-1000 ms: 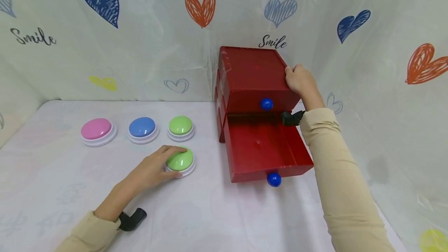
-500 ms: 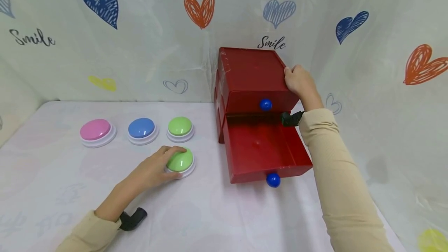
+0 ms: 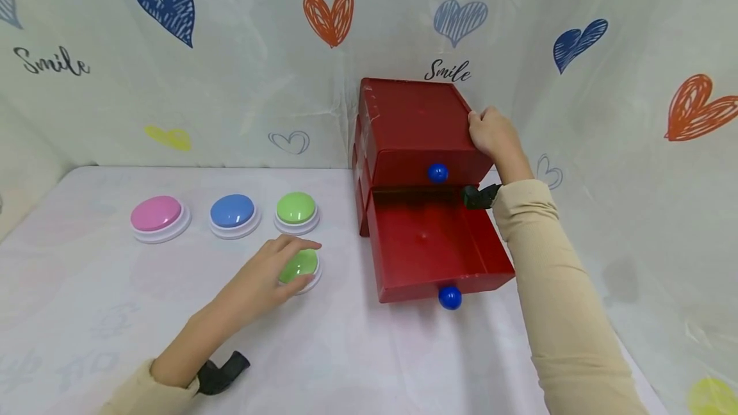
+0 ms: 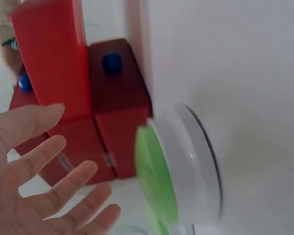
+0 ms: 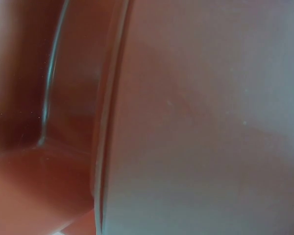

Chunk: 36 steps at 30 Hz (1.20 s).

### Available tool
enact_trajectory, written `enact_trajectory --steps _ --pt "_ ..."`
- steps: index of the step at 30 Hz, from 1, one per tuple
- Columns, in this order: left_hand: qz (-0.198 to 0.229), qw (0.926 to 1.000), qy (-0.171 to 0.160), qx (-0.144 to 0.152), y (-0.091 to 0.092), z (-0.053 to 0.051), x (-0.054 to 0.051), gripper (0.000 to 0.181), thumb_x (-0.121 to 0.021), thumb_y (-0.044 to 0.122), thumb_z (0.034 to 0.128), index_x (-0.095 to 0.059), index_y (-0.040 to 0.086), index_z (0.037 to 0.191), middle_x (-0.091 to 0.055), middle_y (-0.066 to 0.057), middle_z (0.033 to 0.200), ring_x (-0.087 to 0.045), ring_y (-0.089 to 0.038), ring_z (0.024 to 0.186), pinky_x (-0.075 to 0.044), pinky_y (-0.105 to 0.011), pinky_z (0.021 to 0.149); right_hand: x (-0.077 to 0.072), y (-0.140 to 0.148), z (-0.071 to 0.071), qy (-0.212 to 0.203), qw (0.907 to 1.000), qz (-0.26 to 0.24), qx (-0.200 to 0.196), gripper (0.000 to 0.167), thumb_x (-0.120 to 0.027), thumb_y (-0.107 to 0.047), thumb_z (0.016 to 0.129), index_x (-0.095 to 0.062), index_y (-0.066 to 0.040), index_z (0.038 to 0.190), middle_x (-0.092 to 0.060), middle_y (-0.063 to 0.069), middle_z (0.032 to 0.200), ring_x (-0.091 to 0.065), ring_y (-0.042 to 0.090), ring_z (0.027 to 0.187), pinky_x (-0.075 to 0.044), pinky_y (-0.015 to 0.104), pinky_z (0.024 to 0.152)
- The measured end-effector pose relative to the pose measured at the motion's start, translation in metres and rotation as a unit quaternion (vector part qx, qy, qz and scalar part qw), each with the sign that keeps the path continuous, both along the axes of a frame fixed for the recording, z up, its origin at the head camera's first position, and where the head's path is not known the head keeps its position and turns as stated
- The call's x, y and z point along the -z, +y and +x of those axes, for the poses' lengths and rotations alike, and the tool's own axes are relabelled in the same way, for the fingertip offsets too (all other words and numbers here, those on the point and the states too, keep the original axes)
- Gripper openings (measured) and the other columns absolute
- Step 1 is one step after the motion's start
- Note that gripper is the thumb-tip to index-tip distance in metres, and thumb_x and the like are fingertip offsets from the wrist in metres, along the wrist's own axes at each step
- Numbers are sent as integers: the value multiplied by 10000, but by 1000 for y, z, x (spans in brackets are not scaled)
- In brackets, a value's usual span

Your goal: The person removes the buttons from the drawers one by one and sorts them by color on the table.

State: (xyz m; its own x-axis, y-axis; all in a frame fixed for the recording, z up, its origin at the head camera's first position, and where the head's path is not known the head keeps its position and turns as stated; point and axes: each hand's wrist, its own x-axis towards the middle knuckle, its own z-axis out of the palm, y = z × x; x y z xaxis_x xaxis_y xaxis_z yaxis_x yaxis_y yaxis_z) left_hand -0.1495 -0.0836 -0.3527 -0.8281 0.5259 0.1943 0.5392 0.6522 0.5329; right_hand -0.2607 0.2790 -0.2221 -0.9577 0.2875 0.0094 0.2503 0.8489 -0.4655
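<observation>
My left hand (image 3: 254,284) hovers over the nearer green push button (image 3: 300,265), thumb and fingers spread. In the left wrist view a gap shows between the fingers and that button's green dome (image 4: 154,174). My right hand (image 3: 494,136) grips the right top edge of a red drawer cabinet (image 3: 423,114); its far fingers are hidden. Below the cabinet's top drawer, a lower drawer (image 3: 423,235) stands pulled out, with a blue ball knob (image 3: 450,298) at its front. The right wrist view shows only red cabinet surfaces (image 5: 201,117).
Behind the left hand stand a pink button (image 3: 155,214), a blue button (image 3: 232,211) and another green button (image 3: 296,209), each on a white base. A white cloth (image 3: 346,351) covers the table. A curtain with printed hearts (image 3: 248,82) hangs at the back and right.
My left hand has lifted off the nearer green button, its fingers straightening and spreading. The right hand keeps its hold on the cabinet, and the drawer has not moved.
</observation>
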Motion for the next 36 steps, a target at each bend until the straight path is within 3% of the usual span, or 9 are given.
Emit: enact_trajectory --steps 5,8,13,18,21,28,33,36 --pt "453 9987 177 126 21 20 -9 323 -680 158 841 -606 191 1153 -605 47 1035 -558 -125 984 -521 -351 859 1 0 0 13 10000 -1 25 535 -189 -368 995 -415 50 1241 -508 217 1079 -518 339 955 -446 445 817" --pt "784 9961 171 367 33 32 -12 291 -665 135 850 -614 210 1127 -615 103 943 -561 -46 893 -531 -257 791 1 -1 -1 16 10000 -5 24 534 -190 -370 995 -417 46 1241 -508 213 1077 -516 337 953 -443 444 815" --pt "1338 9843 30 1152 53 49 -17 249 -629 123 877 -619 180 1119 -664 95 901 -589 -7 814 -520 -170 725 1 -1 0 9 10000 -57 49 526 -189 -371 995 -416 38 1237 -509 207 1068 -519 332 946 -444 434 799" --pt "1444 9742 -404 1685 77 62 -18 248 -597 143 901 -597 194 1144 -672 99 980 -609 13 872 -506 -155 815 1 -1 0 14 10000 -32 55 533 -186 -374 993 -418 40 1237 -509 207 1072 -517 336 950 -442 439 804" --pt "1330 9729 -462 1835 91 66 -16 266 -582 143 909 -582 193 1170 -663 87 1017 -612 3 912 -487 -132 839 2 0 0 -4 10000 -35 56 538 -189 -373 993 -418 40 1249 -512 207 1076 -521 333 948 -448 436 805" --pt "1075 9741 50 1990 123 64 -7 368 -585 128 902 -517 172 1261 -626 41 1187 -596 -48 1065 -479 -177 897 2 1 0 30 10000 -35 60 535 -194 -366 995 -419 49 1248 -512 218 1088 -519 344 962 -447 454 834" --pt "976 9774 -160 1867 135 63 -3 410 -580 140 908 -473 178 1301 -639 40 1162 -606 -26 990 -491 -160 859 2 0 -1 31 10000 -3 59 538 -189 -368 992 -428 45 1240 -512 211 1082 -516 339 961 -445 452 831" --pt "815 9802 -316 1779 140 63 -4 435 -585 151 908 -448 187 1319 -657 37 1090 -594 0 826 -486 -106 764 2 1 -1 18 10000 -43 70 541 -184 -370 992 -418 41 1256 -507 211 1096 -513 336 967 -445 452 836"
